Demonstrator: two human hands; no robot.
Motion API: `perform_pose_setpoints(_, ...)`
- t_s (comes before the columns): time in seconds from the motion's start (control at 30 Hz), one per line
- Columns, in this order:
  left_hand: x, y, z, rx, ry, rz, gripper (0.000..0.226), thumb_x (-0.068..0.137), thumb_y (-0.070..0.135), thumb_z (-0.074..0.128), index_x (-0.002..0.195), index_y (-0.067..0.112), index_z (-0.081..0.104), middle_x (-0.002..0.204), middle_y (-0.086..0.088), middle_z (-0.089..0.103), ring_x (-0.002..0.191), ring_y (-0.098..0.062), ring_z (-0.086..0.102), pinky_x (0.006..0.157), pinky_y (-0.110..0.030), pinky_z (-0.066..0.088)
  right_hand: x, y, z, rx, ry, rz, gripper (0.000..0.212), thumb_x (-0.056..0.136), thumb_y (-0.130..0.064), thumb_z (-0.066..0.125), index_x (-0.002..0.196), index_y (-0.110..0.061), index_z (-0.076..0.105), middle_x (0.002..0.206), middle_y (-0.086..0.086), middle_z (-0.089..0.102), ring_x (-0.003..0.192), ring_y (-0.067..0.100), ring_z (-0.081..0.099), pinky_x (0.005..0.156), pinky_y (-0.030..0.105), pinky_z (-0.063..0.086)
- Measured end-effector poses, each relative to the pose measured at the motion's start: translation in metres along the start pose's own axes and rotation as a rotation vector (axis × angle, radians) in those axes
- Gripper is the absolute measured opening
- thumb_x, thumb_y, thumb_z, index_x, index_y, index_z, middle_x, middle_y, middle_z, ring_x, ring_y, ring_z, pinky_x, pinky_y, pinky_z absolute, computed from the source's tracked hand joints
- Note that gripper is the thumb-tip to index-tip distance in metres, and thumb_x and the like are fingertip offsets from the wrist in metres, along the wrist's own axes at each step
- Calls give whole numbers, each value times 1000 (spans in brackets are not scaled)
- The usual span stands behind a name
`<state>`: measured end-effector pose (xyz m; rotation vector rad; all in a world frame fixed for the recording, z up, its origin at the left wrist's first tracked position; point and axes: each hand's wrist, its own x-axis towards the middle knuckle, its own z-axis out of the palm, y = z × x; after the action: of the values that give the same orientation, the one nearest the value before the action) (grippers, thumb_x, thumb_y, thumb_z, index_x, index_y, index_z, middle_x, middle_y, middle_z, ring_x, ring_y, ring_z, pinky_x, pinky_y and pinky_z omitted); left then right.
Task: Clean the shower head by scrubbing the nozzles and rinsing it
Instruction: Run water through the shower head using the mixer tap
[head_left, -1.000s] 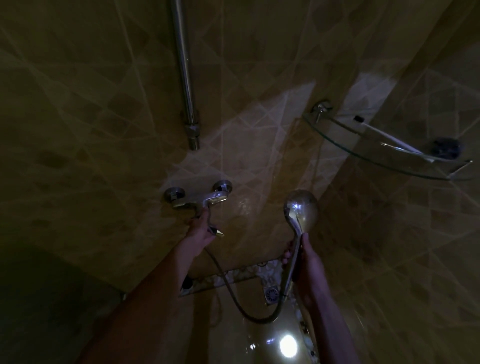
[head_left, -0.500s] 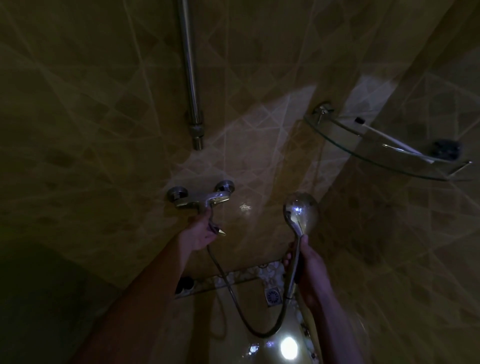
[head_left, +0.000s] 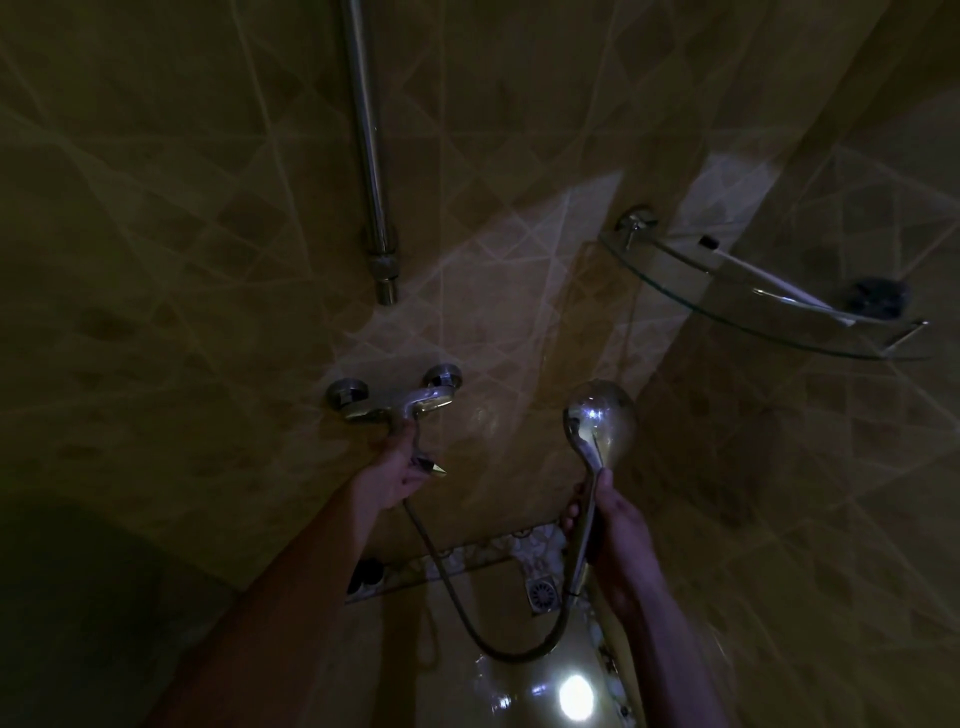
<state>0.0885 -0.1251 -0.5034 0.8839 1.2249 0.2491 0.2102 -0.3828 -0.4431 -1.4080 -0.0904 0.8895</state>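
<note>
Dim tiled shower corner | right hand (head_left: 618, 535) is gripping shower head (head_left: 602, 423) handle, long axis upright, center-right of frame | left hand (head_left: 402, 467) is closing fingers on mixer tap (head_left: 400, 408) lever, nearer the tap | no water visible.

Both bare forearms reach up and forward from the bottom of the view. The left hand (head_left: 400, 475) is extended toward the wall at the centre, its fingers curled around a thin metal lever (head_left: 418, 447), wrist straight. The right hand (head_left: 615, 530) sits lower and to the right, its grip wrapped around the handle of the shower head (head_left: 602, 431), thumb laid along the top, fingers tucked beneath.
</note>
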Motion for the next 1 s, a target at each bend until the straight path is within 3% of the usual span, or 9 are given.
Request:
perform_pose_setpoints(0.17, -4, 1, 3, 6, 20, 1, 70, 88, 65, 39, 136, 14, 38, 119, -17, 62, 74, -25, 63, 85, -34, 47, 3, 1, 3, 1, 34, 46, 51, 80, -65, 58, 86, -15, 64, 70, 7, 59, 64, 20, 54, 64, 33, 43)
perform_pose_setpoints(0.3, -7, 2, 0, -5, 12, 0, 80, 83, 69, 43, 142, 16, 33, 123, -17, 62, 77, -24, 67, 63, -30, 48, 3, 0, 4, 16, 45, 80, 52, 86, -60, 55, 99, -10, 66, 67, 6, 59, 60, 19, 54, 61, 32, 44)
perform_pose_setpoints(0.43, -11, 3, 0, 7, 4, 14, 79, 86, 68, 40, 146, 20, 24, 130, -19, 57, 76, -25, 66, 67, -31, 48, 4, 2, 3, 34, 49, 77, 62, 77, -68, 62, 100, -11, 67, 68, 5, 58, 62, 20, 54, 65, 34, 44)
perform_pose_setpoints(0.57, -14, 5, 1, 37, 4, 7, 84, 82, 73, 39, 144, 17, 28, 115, -16, 64, 75, -24, 66, 63, -29, 47, 4, -1, 4, 91, 39, 74, 56, 83, -61, 59, 106, -10, 68, 65, 3, 56, 61, 18, 52, 65, 34, 43)
perform_pose_setpoints(0.67, -12, 5, 0, 36, 0, 8, 81, 84, 71, 39, 143, 17, 31, 100, -10, 65, 77, -26, 66, 77, -34, 49, 5, -2, 5, 113, 29, 69, 54, 85, -58, 58, 110, -11, 67, 64, 3, 55, 60, 17, 51, 66, 34, 43)
perform_pose_setpoints(0.9, -12, 4, -2, 20, -6, 12, 75, 84, 70, 40, 136, 16, 39, 122, -14, 62, 85, -28, 65, 101, -42, 45, 6, 0, 7, 109, 31, 88, 56, 86, -60, 55, 114, -12, 65, 65, 3, 55, 60, 17, 51, 65, 32, 43)
perform_pose_setpoints(1.0, -13, 4, -1, 14, 2, 11, 73, 86, 68, 38, 136, 16, 38, 125, -13, 61, 83, -27, 64, 99, -40, 45, 6, 1, 7, 116, 41, 94, 59, 82, -60, 58, 111, -9, 65, 64, 3, 55, 60, 18, 51, 65, 33, 42)
